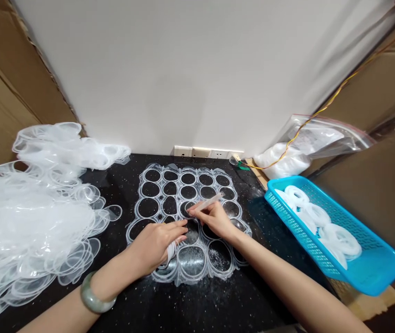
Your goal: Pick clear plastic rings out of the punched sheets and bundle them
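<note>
Toward six o'clock on the table [131, 310] lies the ringed sheet [198, 186], the right hand [216, 220] pinching a pen-like tool [211, 200] over one ring [180, 209], apparently loosening it, and the left hand [153, 245] half-curled, hold unclear, while the next move seemingly calls for steady bracing.

1. A plain pale wall [197, 69] rises behind the black, white-speckled worktop [256, 296].
2. A row of wall sockets [200, 152] sits low on it, just above the worktop's back edge.
3. A twisted yellow-and-red wire [299, 134] slants from the upper right down to the row's right end, near a small green piece [243, 166].
4. A clear plastic bag [325, 134] with white contents leans at the back right.
5. Brown cardboard [24, 78] stands on the left, and a brown cardboard panel [367, 185] on the right.
</note>
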`<state>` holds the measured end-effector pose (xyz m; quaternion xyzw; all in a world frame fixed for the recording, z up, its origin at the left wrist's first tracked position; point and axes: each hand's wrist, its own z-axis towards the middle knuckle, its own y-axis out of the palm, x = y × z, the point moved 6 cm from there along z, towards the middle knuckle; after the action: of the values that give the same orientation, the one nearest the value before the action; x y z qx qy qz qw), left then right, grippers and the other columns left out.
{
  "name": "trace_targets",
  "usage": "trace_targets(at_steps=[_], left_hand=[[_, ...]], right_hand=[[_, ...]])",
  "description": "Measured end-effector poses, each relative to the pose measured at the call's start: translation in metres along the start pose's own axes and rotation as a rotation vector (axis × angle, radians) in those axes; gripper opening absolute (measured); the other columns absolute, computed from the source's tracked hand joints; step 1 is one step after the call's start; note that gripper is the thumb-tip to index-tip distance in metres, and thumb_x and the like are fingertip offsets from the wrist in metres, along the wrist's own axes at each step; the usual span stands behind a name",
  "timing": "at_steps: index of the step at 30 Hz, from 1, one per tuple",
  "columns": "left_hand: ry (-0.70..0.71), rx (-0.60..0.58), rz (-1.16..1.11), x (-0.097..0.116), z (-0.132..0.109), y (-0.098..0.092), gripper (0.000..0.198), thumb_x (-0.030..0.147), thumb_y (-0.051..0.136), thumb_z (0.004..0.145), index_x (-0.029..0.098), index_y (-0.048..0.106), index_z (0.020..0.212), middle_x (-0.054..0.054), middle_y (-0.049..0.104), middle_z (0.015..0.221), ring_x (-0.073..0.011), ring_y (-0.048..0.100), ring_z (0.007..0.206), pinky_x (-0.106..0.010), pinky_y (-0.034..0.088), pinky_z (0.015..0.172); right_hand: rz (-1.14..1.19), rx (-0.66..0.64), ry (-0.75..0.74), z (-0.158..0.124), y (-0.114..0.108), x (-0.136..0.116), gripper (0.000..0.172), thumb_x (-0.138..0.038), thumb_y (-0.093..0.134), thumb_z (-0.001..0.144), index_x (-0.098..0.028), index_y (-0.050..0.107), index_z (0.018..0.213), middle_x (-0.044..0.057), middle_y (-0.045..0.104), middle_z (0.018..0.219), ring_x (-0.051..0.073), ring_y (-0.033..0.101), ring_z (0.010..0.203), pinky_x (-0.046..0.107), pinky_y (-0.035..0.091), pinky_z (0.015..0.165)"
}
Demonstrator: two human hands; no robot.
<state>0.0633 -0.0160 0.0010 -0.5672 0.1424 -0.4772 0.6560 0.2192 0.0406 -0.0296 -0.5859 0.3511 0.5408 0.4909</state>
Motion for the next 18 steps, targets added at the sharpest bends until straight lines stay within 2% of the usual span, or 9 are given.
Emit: trace_targets(at_steps=[3,6,9,13,16,18], left_hand=[[-0.006,-0.006,-0.009,-0.001,-0.001,0.000,0.028,0.022,0.047,0.099,0.016,0.065,0.119,-0.012,0.065,0.126,-0.0238,0.069,0.103,-0.038,0.059,0.085],[-0.014,0.004,-0.016,-0.001,-0.002,0.001,0.028,0.024,0.048,0.098,0.016,0.065,0.120,-0.012,0.064,0.127,-0.0240,0.069,0.104,-0.039,0.059,0.086],[-0.015,0.037,-0.021,0.000,-0.003,0.001,0.028,0.025,0.050,0.098,0.015,0.065,0.119,-0.013,0.065,0.126,-0.0242,0.069,0.103,-0.038,0.059,0.084],[-0.026,0.040,-0.017,-0.001,-0.001,0.001,0.028,0.024,0.049,0.098,0.015,0.067,0.117,-0.013,0.066,0.125,-0.0246,0.069,0.104,-0.039,0.059,0.086],[-0.057,0.022,-0.019,-0.005,0.000,0.001,0.028,0.023,0.047,0.098,0.016,0.069,0.113,-0.011,0.067,0.123,-0.0243,0.068,0.107,-0.039,0.057,0.090],[-0.083,0.013,-0.030,-0.007,0.000,0.001,0.029,0.023,0.046,0.097,0.017,0.070,0.112,-0.011,0.068,0.122,-0.0244,0.067,0.108,-0.038,0.056,0.092]], right_hand=[[-0.031,0.003,-0.021,-0.002,0.000,-0.003,0.029,-0.043,0.067,0.082,-0.015,0.072,0.083,0.006,0.071,0.079,0.013,0.058,0.058,0.024,0.045,0.052],[-0.105,0.004,-0.080,-0.005,0.001,-0.011,0.026,-0.040,0.065,0.085,-0.016,0.073,0.082,0.007,0.072,0.084,0.017,0.065,0.073,0.027,0.051,0.064],[-0.206,-0.005,-0.156,-0.007,0.003,-0.020,0.023,-0.036,0.061,0.089,-0.016,0.073,0.083,0.007,0.073,0.087,0.019,0.067,0.080,0.030,0.052,0.073],[-0.321,0.013,-0.228,-0.010,0.005,-0.024,0.021,-0.033,0.059,0.091,-0.018,0.073,0.086,0.007,0.073,0.089,0.018,0.067,0.079,0.029,0.052,0.073],[-0.411,0.015,-0.350,-0.014,0.007,-0.029,0.020,-0.028,0.056,0.094,-0.018,0.072,0.091,0.007,0.073,0.090,0.016,0.067,0.080,0.027,0.051,0.073],[-0.551,-0.010,-0.433,-0.018,0.012,-0.033,0.020,-0.024,0.053,0.096,-0.018,0.072,0.095,0.007,0.072,0.094,0.015,0.067,0.081,0.024,0.050,0.072]])
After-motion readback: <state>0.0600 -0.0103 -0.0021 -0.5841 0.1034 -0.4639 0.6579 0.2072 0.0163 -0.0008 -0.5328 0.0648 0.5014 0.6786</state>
